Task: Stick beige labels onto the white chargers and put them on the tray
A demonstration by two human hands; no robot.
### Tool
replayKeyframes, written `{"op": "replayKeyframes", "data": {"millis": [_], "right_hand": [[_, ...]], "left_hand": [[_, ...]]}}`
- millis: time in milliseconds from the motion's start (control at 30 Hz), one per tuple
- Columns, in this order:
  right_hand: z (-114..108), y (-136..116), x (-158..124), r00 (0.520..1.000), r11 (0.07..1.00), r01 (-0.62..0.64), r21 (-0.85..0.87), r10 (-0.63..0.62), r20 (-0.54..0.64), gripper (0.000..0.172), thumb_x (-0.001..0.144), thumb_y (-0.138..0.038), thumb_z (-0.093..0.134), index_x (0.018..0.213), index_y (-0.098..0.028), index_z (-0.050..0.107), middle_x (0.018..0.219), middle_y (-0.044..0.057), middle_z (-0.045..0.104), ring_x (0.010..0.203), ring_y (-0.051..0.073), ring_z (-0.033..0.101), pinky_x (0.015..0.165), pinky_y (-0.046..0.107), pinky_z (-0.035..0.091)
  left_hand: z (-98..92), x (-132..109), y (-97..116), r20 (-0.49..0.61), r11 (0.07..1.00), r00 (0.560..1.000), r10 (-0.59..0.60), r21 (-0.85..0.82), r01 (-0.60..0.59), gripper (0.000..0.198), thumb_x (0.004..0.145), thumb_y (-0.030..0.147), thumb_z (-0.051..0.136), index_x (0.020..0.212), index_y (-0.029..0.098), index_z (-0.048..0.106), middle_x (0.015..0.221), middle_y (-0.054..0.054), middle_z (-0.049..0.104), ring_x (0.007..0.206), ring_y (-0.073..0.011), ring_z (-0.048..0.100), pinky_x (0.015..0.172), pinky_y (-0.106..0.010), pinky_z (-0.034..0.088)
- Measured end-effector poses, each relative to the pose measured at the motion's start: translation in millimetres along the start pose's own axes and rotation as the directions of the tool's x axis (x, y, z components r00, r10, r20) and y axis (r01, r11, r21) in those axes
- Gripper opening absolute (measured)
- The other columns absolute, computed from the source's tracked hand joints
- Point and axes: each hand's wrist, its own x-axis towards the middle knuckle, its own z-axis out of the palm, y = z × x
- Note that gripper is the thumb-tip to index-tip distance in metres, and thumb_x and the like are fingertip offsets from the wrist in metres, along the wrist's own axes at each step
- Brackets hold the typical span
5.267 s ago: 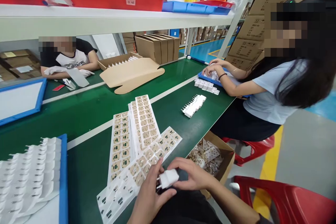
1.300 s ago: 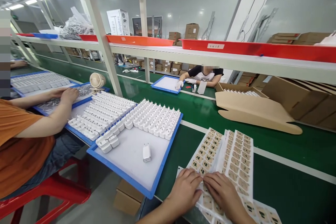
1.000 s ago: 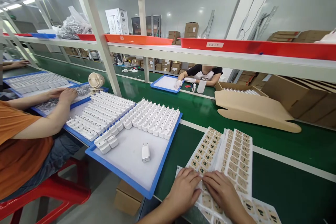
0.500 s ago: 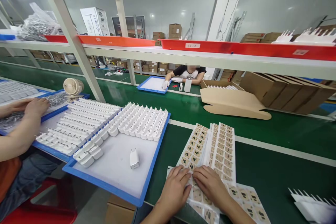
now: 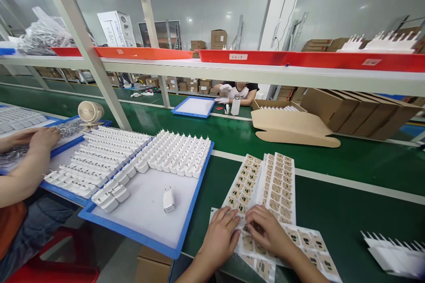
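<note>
Overlapping sheets of tan stickers (image 5: 275,185) with dark cut-outs lie on the green bench in front of me. My left hand (image 5: 221,232) lies on the sheets with its fingers stretched out, pressing near the left edge. Just to its right, my right hand (image 5: 265,227) is closed, thumb and fingertips pinched together at a sticker row; what they grip, if anything, is hidden. Left of my hands is a blue-rimmed tray (image 5: 191,223) with rows of white plug chargers (image 5: 181,152). One single charger (image 5: 168,200) lies apart on the tray's white floor.
A co-worker's arm (image 5: 25,163) reaches over cables at the left, near a small fan (image 5: 90,111). More white chargers (image 5: 395,252) stand at the lower right. Flattened cardboard (image 5: 295,128) lies beyond the sheets. A shelf with red trays (image 5: 245,57) crosses above the bench.
My right hand's fingers have curled in more and the hand has lifted slightly at the sheet. My left hand stays nearly in place. The person opposite has raised a gloved hand off the blue tray.
</note>
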Motion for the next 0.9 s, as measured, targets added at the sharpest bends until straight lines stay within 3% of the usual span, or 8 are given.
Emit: {"op": "replayKeyframes", "data": {"millis": [167, 333, 533, 767, 900], "right_hand": [[-10, -1, 0, 0.998, 0.981, -0.061, 0.183, 0.065, -0.016, 0.016, 0.097, -0.023, 0.05, 0.085, -0.022, 0.06, 0.085, 0.006, 0.069, 0.083, 0.02, 0.065, 0.074, 0.033, 0.051], [-22, 7, -2, 0.974, 0.945, -0.154, 0.289, 0.194, -0.116, 0.023, 0.1, -0.036, 0.051, 0.084, -0.022, 0.063, 0.085, 0.007, 0.07, 0.083, 0.022, 0.067, 0.077, 0.035, 0.052], [-24, 23, -4, 0.888, 0.878, -0.299, 0.374, 0.4, -0.229, 0.029, 0.096, -0.046, 0.057, 0.087, -0.022, 0.068, 0.087, 0.007, 0.07, 0.081, 0.022, 0.066, 0.075, 0.034, 0.052], [-21, 34, -2, 0.784, 0.748, -0.447, 0.49, 0.592, -0.187, 0.042, 0.087, -0.063, 0.064, 0.087, -0.021, 0.068, 0.082, 0.005, 0.068, 0.069, 0.018, 0.061, 0.065, 0.032, 0.051], [-23, 39, 0, 0.736, 0.701, -0.452, 0.552, 0.643, -0.214, 0.055, 0.075, -0.074, 0.07, 0.084, -0.021, 0.068, 0.082, 0.006, 0.069, 0.069, 0.019, 0.061, 0.062, 0.031, 0.049]], "left_hand": [[4.3, 0, -2, -0.032, 1.0, 0.999, 0.018, 0.017, -0.017, 0.039, 0.094, 0.025, 0.056, 0.13, 0.029, 0.07, 0.139, -0.004, 0.07, 0.132, -0.0332, 0.062, 0.116, -0.054, 0.053], [10.2, -2, -8, -0.051, 0.997, 0.997, 0.057, 0.053, -0.055, 0.037, 0.093, 0.018, 0.056, 0.128, 0.021, 0.069, 0.139, -0.009, 0.069, 0.131, -0.0319, 0.062, 0.112, -0.057, 0.054], [12.2, -3, -10, -0.11, 0.993, 0.988, 0.106, 0.063, -0.099, 0.035, 0.091, 0.014, 0.058, 0.124, 0.021, 0.069, 0.134, -0.011, 0.071, 0.129, -0.0302, 0.063, 0.11, -0.056, 0.055], [7.6, -2, -10, -0.189, 0.983, 0.966, 0.179, 0.065, -0.17, 0.03, 0.094, 0.015, 0.053, 0.119, 0.019, 0.07, 0.124, -0.012, 0.074, 0.119, -0.0304, 0.068, 0.101, -0.054, 0.06], [3.9, -2, -10, -0.262, 0.977, 0.942, 0.21, 0.02, -0.212, 0.025, 0.095, 0.016, 0.054, 0.113, 0.019, 0.071, 0.117, -0.011, 0.076, 0.111, -0.0281, 0.07, 0.097, -0.049, 0.062]]}}
